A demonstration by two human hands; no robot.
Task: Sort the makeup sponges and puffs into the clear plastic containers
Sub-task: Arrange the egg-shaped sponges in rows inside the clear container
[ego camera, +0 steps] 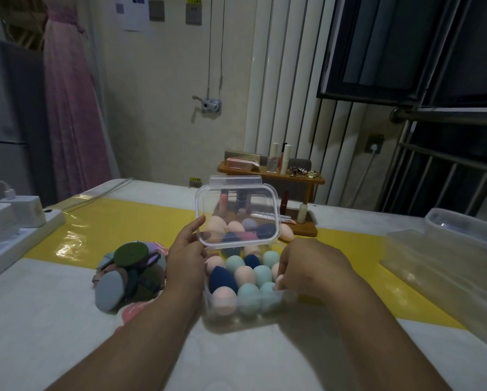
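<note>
While the left hand (186, 249) pinches the clear lid (236, 206) tipped up over the box (238, 314), the right hand (303, 266) curls on the box's right wall | sponges (245, 275) fill the box on the desk (67, 320) | puffs (129, 273) lie heaped beside it, not sorted yet

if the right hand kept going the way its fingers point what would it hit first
Probably the teal sponges in the clear container; the right hand points left over its right rim, though depth is unclear.

Nothing can be read; print on the wall papers (135, 15) is blurred.
</note>
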